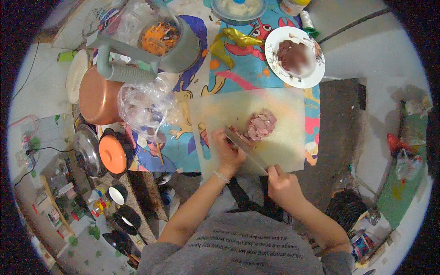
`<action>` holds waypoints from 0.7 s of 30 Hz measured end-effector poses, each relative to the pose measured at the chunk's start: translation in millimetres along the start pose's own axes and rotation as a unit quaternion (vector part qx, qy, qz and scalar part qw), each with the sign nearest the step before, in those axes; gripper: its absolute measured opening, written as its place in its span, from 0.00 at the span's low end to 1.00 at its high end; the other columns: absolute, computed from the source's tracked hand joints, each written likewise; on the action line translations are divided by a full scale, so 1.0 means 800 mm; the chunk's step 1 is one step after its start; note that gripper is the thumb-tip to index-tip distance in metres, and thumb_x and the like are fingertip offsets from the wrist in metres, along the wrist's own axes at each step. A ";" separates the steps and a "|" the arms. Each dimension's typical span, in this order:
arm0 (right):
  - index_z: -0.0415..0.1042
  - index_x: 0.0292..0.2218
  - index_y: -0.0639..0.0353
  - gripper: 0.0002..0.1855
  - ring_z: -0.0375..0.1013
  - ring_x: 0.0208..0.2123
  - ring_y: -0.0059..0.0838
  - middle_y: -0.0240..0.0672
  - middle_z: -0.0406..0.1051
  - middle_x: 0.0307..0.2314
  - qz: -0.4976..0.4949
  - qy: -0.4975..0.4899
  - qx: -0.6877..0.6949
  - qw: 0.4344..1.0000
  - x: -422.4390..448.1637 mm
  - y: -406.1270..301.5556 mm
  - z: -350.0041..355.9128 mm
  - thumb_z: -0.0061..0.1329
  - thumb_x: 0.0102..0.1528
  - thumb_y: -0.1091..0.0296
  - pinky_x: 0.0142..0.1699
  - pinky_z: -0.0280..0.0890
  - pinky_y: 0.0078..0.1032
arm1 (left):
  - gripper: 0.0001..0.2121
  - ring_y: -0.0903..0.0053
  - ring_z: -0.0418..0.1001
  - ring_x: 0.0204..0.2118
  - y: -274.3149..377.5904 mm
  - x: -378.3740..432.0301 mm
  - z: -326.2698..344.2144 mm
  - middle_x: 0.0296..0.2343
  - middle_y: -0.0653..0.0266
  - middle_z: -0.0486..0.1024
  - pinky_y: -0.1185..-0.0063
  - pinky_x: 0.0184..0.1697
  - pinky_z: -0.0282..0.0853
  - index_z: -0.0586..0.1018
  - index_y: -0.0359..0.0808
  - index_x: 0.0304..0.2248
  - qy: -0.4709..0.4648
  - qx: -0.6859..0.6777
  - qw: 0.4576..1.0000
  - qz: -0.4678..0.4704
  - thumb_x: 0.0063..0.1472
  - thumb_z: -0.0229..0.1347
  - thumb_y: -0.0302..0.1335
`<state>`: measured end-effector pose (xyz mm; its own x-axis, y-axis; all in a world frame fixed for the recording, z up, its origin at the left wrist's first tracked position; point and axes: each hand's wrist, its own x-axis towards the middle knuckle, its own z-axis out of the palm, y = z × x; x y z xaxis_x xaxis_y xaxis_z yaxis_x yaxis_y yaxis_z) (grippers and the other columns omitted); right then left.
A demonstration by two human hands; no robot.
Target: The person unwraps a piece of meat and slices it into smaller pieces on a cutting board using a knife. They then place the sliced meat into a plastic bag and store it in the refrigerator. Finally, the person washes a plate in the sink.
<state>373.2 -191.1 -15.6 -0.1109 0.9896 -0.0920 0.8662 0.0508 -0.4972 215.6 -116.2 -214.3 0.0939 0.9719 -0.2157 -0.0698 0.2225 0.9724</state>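
Note:
My right hand [284, 185] grips a kitchen knife [248, 151] by its handle, the blade slanting up and left over a translucent cutting board [285, 137]. Just left of the blade, my left hand [227, 151] holds a piece of meat [235, 132] down on the board, its fingers hiding part of it. Some of this meat shows beyond the blade's edge. A pile of sliced meat [262, 125] lies on the board, up and right of the knife. Beyond the board's far right corner, a white plate [318, 74] carries more dark reddish meat [292, 56].
A clear plastic bag [149, 106] lies left of the board beside a copper-coloured pot [99, 94]. Behind them stands a grey-handled appliance [130, 68] with orange scraps inside. An orange lid [112, 154] sits near the table's left edge. A lidded tub [239, 12] is at the back.

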 end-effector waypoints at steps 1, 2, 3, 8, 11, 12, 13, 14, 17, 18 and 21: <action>0.64 0.32 0.66 0.11 0.71 0.18 0.43 0.44 0.66 0.23 0.015 -0.017 -0.001 1.000 -0.001 0.000 0.001 0.44 0.43 0.81 0.22 0.67 0.35 | 0.18 0.64 0.60 0.41 -0.007 -0.002 -0.002 0.34 0.57 0.66 0.69 0.48 0.56 0.65 0.31 0.37 0.006 -0.056 0.998 -0.039 0.45 0.54 0.23; 0.64 0.32 0.66 0.11 0.71 0.18 0.43 0.44 0.66 0.23 0.030 -0.035 -0.001 0.999 -0.001 -0.001 0.004 0.45 0.43 0.81 0.22 0.67 0.35 | 0.18 0.64 0.60 0.41 -0.015 -0.002 -0.003 0.34 0.57 0.66 0.69 0.48 0.56 0.65 0.30 0.37 0.018 -0.112 0.991 -0.077 0.45 0.54 0.23; 0.64 0.32 0.65 0.12 0.71 0.18 0.42 0.44 0.66 0.23 0.048 -0.052 -0.002 0.997 -0.002 -0.001 0.009 0.45 0.42 0.81 0.22 0.67 0.35 | 0.17 0.64 0.60 0.41 -0.014 -0.003 -0.001 0.34 0.57 0.67 0.69 0.48 0.55 0.65 0.30 0.37 0.019 -0.132 0.988 -0.080 0.45 0.54 0.22; 0.65 0.34 0.65 0.13 0.72 0.18 0.42 0.44 0.68 0.25 0.043 -0.051 -0.003 0.998 0.022 0.000 0.024 0.46 0.43 0.77 0.22 0.68 0.34 | 0.16 0.64 0.61 0.40 0.095 0.013 0.017 0.34 0.56 0.67 0.69 0.46 0.57 0.65 0.31 0.37 -0.056 0.261 0.940 0.213 0.48 0.53 0.23; 0.64 0.36 0.65 0.15 0.72 0.18 0.41 0.45 0.68 0.26 0.043 -0.076 -0.018 0.996 0.005 0.001 0.010 0.46 0.44 0.75 0.22 0.68 0.34 | 0.15 0.64 0.61 0.40 0.004 -0.002 0.011 0.32 0.55 0.67 0.70 0.45 0.58 0.66 0.30 0.37 0.000 -0.039 0.999 0.017 0.48 0.53 0.24; 0.64 0.37 0.65 0.15 0.72 0.18 0.42 0.46 0.68 0.26 0.044 -0.083 -0.027 0.995 -0.001 0.002 0.007 0.46 0.44 0.75 0.21 0.68 0.34 | 0.15 0.64 0.62 0.40 -0.023 -0.002 0.002 0.32 0.55 0.67 0.70 0.44 0.58 0.66 0.30 0.37 0.012 -0.048 0.999 -0.021 0.48 0.53 0.24; 0.64 0.36 0.65 0.14 0.72 0.19 0.43 0.45 0.68 0.25 0.056 -0.085 -0.020 0.995 0.000 0.002 0.008 0.46 0.44 0.76 0.22 0.68 0.35 | 0.15 0.64 0.62 0.40 -0.026 -0.004 -0.002 0.32 0.55 0.66 0.70 0.44 0.58 0.66 0.30 0.36 0.011 -0.024 0.999 -0.023 0.48 0.53 0.24; 0.64 0.35 0.65 0.14 0.72 0.19 0.45 0.45 0.68 0.24 0.068 -0.087 -0.013 0.994 0.004 0.001 0.010 0.46 0.43 0.78 0.23 0.68 0.35 | 0.15 0.64 0.62 0.40 -0.031 -0.003 -0.005 0.32 0.54 0.66 0.70 0.44 0.58 0.66 0.30 0.36 0.010 0.000 1.000 -0.022 0.48 0.53 0.24; 0.64 0.32 0.64 0.12 0.72 0.20 0.46 0.44 0.67 0.24 0.071 -0.082 -0.010 0.994 0.030 -0.003 0.013 0.46 0.42 0.79 0.24 0.68 0.36 | 0.13 0.63 0.62 0.39 0.023 0.000 0.009 0.32 0.54 0.64 0.70 0.43 0.58 0.66 0.31 0.34 -0.032 0.158 0.983 0.092 0.47 0.53 0.23; 0.64 0.32 0.64 0.11 0.72 0.20 0.46 0.44 0.67 0.24 0.060 -0.078 -0.009 0.995 0.039 -0.005 0.014 0.46 0.42 0.79 0.24 0.68 0.36 | 0.13 0.62 0.62 0.38 0.041 0.003 0.010 0.32 0.54 0.63 0.69 0.43 0.58 0.66 0.31 0.33 -0.042 0.212 0.967 0.132 0.47 0.53 0.23; 0.64 0.32 0.64 0.11 0.72 0.20 0.46 0.44 0.68 0.24 0.036 -0.041 0.010 0.998 0.037 0.000 0.017 0.46 0.43 0.79 0.24 0.68 0.36 | 0.13 0.62 0.61 0.37 0.036 0.003 0.007 0.32 0.54 0.62 0.69 0.43 0.58 0.66 0.32 0.33 -0.015 0.227 0.959 0.168 0.46 0.53 0.24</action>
<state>363.5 -163.4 -30.5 -0.0896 0.9761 -0.1981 0.8638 -0.0228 -0.5033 219.5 -107.9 -186.7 0.1710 0.9787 0.1134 0.3387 -0.1665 0.9260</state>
